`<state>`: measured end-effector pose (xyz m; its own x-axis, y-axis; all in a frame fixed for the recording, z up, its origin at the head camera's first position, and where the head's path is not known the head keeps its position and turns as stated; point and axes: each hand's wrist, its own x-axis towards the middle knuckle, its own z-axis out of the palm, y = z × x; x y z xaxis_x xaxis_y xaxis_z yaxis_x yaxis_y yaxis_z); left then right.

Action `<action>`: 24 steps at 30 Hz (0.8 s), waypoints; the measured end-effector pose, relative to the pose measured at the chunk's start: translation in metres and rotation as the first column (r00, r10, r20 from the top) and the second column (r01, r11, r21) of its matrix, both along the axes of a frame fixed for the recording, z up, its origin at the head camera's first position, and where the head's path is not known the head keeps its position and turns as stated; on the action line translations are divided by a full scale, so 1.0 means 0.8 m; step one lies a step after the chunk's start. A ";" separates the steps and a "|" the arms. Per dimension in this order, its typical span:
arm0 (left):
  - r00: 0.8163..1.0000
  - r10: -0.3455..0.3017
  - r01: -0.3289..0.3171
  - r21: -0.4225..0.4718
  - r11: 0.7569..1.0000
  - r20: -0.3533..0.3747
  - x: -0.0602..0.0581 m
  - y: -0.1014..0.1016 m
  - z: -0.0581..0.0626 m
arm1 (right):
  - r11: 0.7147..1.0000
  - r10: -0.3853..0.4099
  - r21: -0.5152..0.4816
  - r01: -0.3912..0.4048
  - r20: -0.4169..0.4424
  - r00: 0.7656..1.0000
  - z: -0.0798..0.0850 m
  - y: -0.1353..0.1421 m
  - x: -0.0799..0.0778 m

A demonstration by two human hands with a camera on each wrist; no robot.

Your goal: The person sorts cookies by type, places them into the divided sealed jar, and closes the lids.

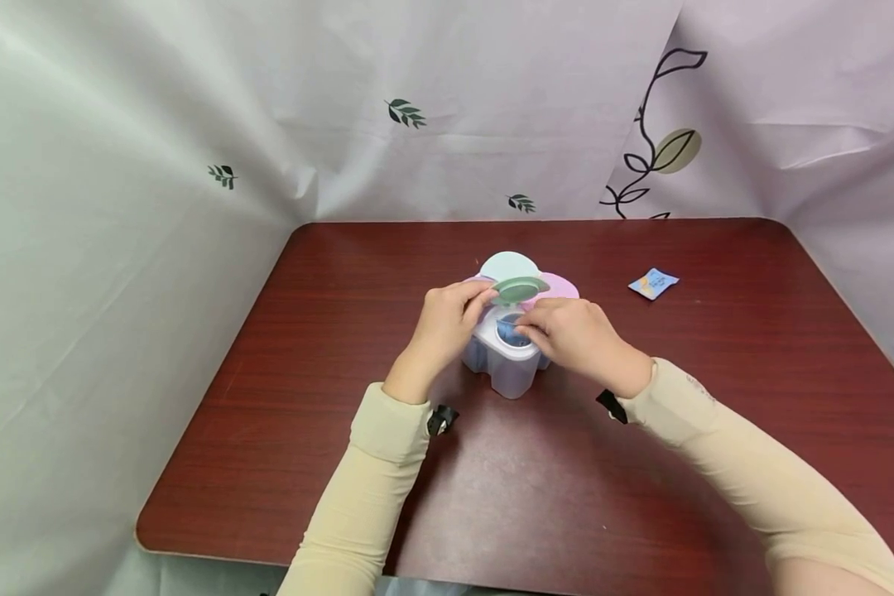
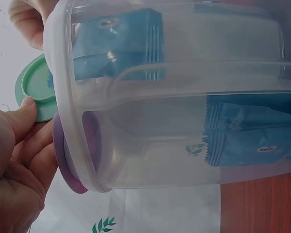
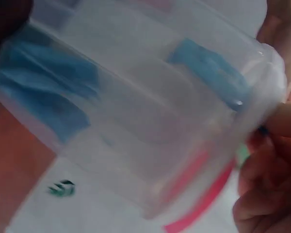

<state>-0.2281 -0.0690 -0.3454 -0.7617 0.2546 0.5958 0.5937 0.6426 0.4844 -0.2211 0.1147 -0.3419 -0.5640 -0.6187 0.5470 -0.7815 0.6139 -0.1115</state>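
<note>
A clear plastic box [image 1: 512, 374] with several compartments stands on the table, its flip lids green, pink, pale blue and purple. My left hand [image 1: 441, 324] holds the green lid [image 1: 520, 289] raised between thumb and fingers, above a round opening. At that opening my right hand [image 1: 577, 335] pinches a blue sachet [image 1: 507, 326]. Through the wall in the left wrist view, one blue sachet [image 2: 119, 43] shows just under the rim. Another sachet [image 2: 252, 131] lies deeper, at the bottom. The right wrist view is blurred, with the right hand's fingers [image 3: 264, 167] close by the rim.
To the right of the box, a light blue packet [image 1: 653, 284] with a yellow patch lies on the dark red wooden table [image 1: 328, 331]. Pale curtains [image 1: 454, 165] with leaf prints hang behind the table and along both sides.
</note>
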 end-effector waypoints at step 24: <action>1.000 0.001 -0.001 0.007 1.000 -0.007 0.000 0.001 -0.001 | 0.998 0.037 0.048 -0.040 0.065 0.997 0.006 -0.001 0.003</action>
<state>-0.2279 -0.0683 -0.3459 -0.7576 0.2494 0.6032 0.5964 0.6399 0.4846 -0.2186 0.1142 -0.3370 -0.5722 -0.6659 0.4788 -0.7969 0.5895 -0.1324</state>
